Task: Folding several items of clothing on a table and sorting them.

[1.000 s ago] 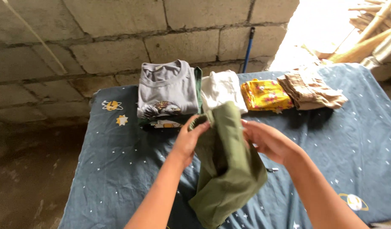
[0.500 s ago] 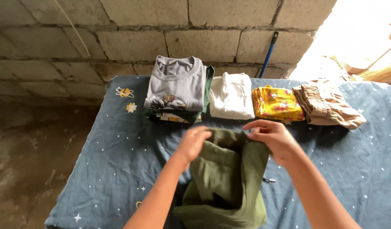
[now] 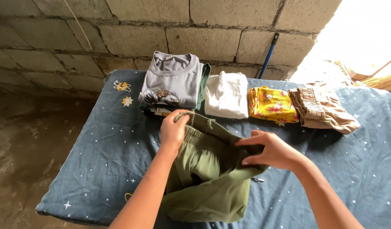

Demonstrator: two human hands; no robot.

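Both hands held the olive shorts, which lay on the blue sheet just in front of the grey shirt. The left hand had its fingers curled over the waistband; the right hand pinched a fold, fingers pressed together.

Setting: a plain, unfinished room of a home, used for sorting laundry. Evidence: bare concrete block wall with rough mortar joints; stained cement floor; a mattress in dark blue sheet printed with stars and planets, serving as work surface; folded clothes in a row along its far edge; a blue broom handle leaning on the wall; bright daylight from an opening at the right.
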